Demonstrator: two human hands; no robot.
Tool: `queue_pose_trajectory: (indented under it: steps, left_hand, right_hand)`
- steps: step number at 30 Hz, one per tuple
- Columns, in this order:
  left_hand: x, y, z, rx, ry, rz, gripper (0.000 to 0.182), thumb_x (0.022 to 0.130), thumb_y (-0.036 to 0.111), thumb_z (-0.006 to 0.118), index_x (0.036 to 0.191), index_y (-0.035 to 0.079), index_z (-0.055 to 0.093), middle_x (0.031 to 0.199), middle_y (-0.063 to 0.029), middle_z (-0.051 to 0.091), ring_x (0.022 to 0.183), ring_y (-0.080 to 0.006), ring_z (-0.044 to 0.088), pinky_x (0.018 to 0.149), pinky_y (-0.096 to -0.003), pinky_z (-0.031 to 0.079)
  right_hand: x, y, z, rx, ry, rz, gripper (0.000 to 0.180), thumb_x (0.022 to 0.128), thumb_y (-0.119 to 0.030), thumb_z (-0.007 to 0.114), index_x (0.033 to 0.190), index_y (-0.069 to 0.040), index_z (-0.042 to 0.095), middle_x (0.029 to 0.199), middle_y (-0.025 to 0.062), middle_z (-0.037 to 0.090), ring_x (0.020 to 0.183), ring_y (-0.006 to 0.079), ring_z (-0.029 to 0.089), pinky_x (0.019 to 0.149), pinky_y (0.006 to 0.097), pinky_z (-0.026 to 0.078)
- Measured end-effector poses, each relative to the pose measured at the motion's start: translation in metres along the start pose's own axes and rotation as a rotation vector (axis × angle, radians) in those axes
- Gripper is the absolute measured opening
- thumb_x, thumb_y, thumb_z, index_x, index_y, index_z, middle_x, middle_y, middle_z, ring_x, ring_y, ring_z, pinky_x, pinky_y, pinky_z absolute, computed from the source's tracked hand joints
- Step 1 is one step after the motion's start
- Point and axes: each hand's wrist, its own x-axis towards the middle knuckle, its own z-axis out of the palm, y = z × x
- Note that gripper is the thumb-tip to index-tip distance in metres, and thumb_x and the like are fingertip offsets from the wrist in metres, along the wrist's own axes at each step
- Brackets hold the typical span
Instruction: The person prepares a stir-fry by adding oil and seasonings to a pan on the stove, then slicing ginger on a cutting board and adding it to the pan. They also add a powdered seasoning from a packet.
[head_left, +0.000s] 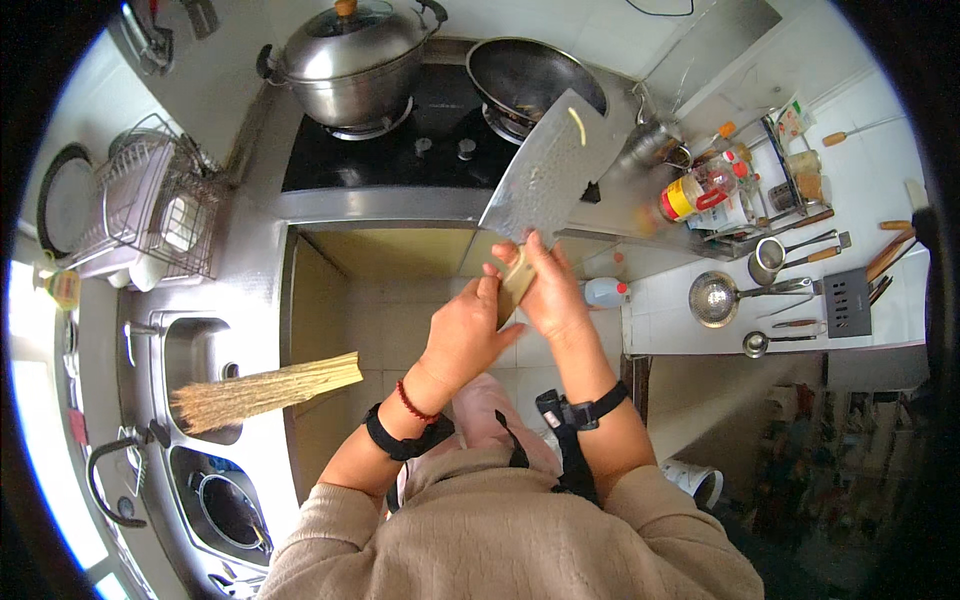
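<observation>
A broad metal cleaver (544, 176) is held up in front of me, its blade tilted away to the upper right. One thin yellow strip (577, 126) clings to the blade near the far end. My right hand (553, 292) grips the pale handle (516, 286) close to the blade. My left hand (466, 322) is against the lower part of the same handle, fingers curled at its side and thumb stretched past its end. Beyond the blade, a black wok (536, 67) sits on the right burner of the gas hob (360, 169).
A lidded steel pot (352, 71) stands on the left burner. To the left are a wire dish rack (161, 217), a double sink (196, 352) and a straw brush (270, 390) across it. Bottles (701, 191) line the right wall, where ladles and a skimmer (714, 298) hang.
</observation>
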Motion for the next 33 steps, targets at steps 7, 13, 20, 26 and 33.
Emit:
queue_pose_trajectory:
  steps: [7,13,20,26,33]
  left_hand:
    - [-0.019,-0.010,-0.019,0.158,0.162,-0.141,0.036,0.074,0.011,0.068,0.104,0.004,0.050,0.073,-0.0197,0.064,0.067,-0.0419,0.064,0.059,-0.0495,0.052]
    - [-0.010,0.012,-0.010,0.154,0.299,-0.082,0.035,0.072,0.007,0.069,0.102,0.004,0.051,0.075,-0.0169,0.063,0.066,-0.0396,0.063,0.056,-0.0459,0.050]
    - [0.029,0.049,0.038,0.233,0.421,-0.082,0.033,0.071,0.006,0.068,0.101,0.004,0.053,0.076,-0.0138,0.062,0.067,-0.0369,0.063,0.056,-0.0433,0.049]
    - [0.002,0.048,0.097,0.095,0.516,-0.373,0.036,0.070,0.007,0.067,0.104,0.004,0.056,0.076,-0.0163,0.063,0.069,-0.0385,0.063,0.058,-0.0448,0.050]
    - [-0.103,0.039,0.149,0.050,0.565,-0.805,0.036,0.069,0.008,0.071,0.103,0.005,0.058,0.074,-0.0198,0.063,0.071,-0.0402,0.064,0.061,-0.0442,0.051]
  right_hand:
    - [-0.006,-0.050,0.011,-0.805,0.058,-0.523,0.022,0.096,-0.028,0.066,0.098,-0.007,0.059,0.086,0.0011,0.058,0.079,0.0129,0.054,0.074,0.0293,0.047]
    - [0.045,-0.179,0.029,-1.166,0.064,-0.945,0.063,0.079,-0.036,0.082,0.123,0.001,0.057,0.111,0.0139,0.062,0.099,0.0200,0.060,0.081,0.0324,0.051]
    - [0.097,-0.213,0.015,-1.028,-0.136,-0.611,0.033,0.090,-0.029,0.071,0.102,0.001,0.068,0.072,-0.0026,0.062,0.062,0.0061,0.056,0.057,0.0230,0.045]
    - [0.213,-0.275,-0.010,-1.066,-0.216,-0.843,0.034,0.102,-0.025,0.048,0.115,0.001,0.065,0.093,0.0123,0.073,0.084,0.0177,0.070,0.074,0.0316,0.055]
    - [0.197,-0.278,-0.057,-1.185,-0.132,-1.072,0.028,0.102,-0.023,0.051,0.111,-0.001,0.067,0.086,0.0084,0.069,0.077,0.0142,0.063,0.079,0.0278,0.050]
